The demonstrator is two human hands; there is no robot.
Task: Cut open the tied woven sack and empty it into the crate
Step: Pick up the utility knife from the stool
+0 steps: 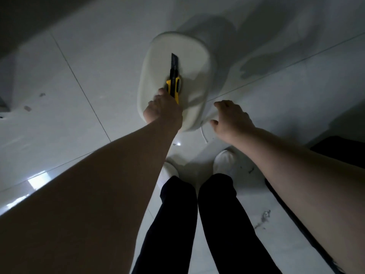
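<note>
A white rounded plastic crate (189, 54) stands on the tiled floor in front of my feet. My left hand (163, 110) is shut on a yellow and black utility knife (173, 84). Its dark blade is extended and points away from me over the crate's inside. My right hand (231, 119) hovers with fingers spread just right of the crate's near corner, holding nothing. A thin white strip or cord (203, 133) lies on the floor beside that hand. I cannot make out the woven sack in this dim view.
Glossy pale floor tiles (79, 119) spread to the left and far side. My white shoes (224, 161) and dark trouser legs are below the crate. A black object (339, 151) sits at the right edge. Small scraps (27, 108) lie at far left.
</note>
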